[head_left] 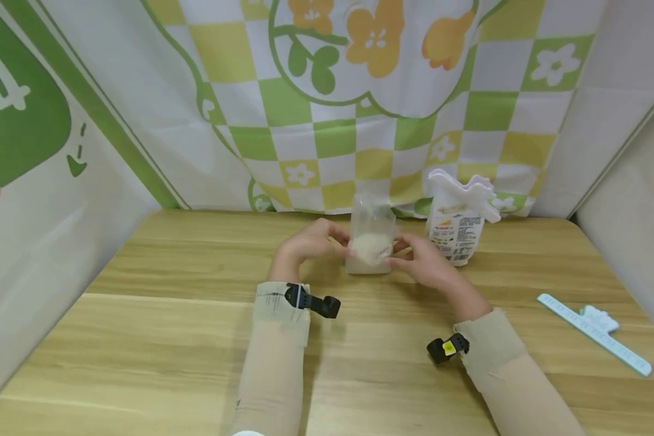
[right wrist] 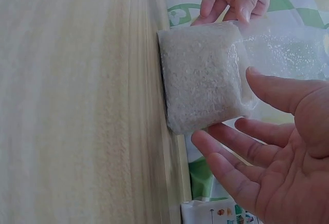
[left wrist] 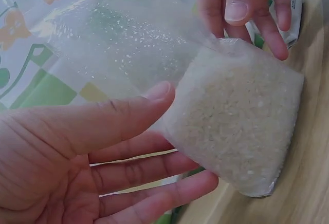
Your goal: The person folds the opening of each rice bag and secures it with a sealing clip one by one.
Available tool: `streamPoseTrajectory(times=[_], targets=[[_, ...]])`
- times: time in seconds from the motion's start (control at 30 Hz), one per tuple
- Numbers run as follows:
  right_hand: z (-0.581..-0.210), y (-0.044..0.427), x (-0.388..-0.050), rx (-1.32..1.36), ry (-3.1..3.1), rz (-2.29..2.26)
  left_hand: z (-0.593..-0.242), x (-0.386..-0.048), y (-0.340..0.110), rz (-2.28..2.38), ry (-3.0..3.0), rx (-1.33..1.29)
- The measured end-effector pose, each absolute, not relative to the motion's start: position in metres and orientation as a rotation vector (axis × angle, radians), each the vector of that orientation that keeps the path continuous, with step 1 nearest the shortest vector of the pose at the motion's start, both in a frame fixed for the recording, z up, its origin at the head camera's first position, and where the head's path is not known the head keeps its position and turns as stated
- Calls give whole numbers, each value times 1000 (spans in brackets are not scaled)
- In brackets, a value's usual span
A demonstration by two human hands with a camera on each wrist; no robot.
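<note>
A clear plastic bag of white grains [head_left: 372,248] stands upright on the table near its back edge, its upper part unfilled and see-through. The left hand [head_left: 315,241] is at the bag's left side, fingers relaxed, their tips touching it. On the other side the right hand [head_left: 422,260] touches the bag with fingers extended. In the left wrist view the left thumb lies near the front of the bag [left wrist: 236,116], the other fingers beside and behind it. The right wrist view shows the right fingertips under the edge of the bag [right wrist: 203,77], thumb at its front.
Just right of the right hand stands a white printed packet [head_left: 455,233] with a white clip [head_left: 465,191] across its top. A light blue bar clip [head_left: 594,333] lies on the wooden table [head_left: 142,339] at the right. A checkered cloth [head_left: 332,133] hangs behind.
</note>
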State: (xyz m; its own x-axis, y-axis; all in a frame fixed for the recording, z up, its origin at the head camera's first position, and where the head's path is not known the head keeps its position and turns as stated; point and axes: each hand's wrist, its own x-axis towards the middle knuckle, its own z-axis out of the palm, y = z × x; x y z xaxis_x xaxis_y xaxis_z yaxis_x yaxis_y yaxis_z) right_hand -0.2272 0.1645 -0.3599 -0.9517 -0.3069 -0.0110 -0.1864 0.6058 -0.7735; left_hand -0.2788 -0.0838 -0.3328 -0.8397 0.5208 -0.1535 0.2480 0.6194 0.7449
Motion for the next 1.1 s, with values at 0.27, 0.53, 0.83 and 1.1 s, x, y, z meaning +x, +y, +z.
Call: streamPoseTrajectory(times=[0.27, 0.53, 0.83, 1.1], targets=[[-358, 169, -223, -448, 2726, -1221, -330, -274, -83, 987, 2500, 702], [-355, 171, -215, -532, 2766, -1180, -325, -263, -81, 906, 2481, 762], [-348, 175, -200, -579, 2768, -1090, -326, -251, -82, 893, 2432, 831], [-344, 176, -185, -639, 2764, -1056, -324, -239, -85, 888, 2391, 876]])
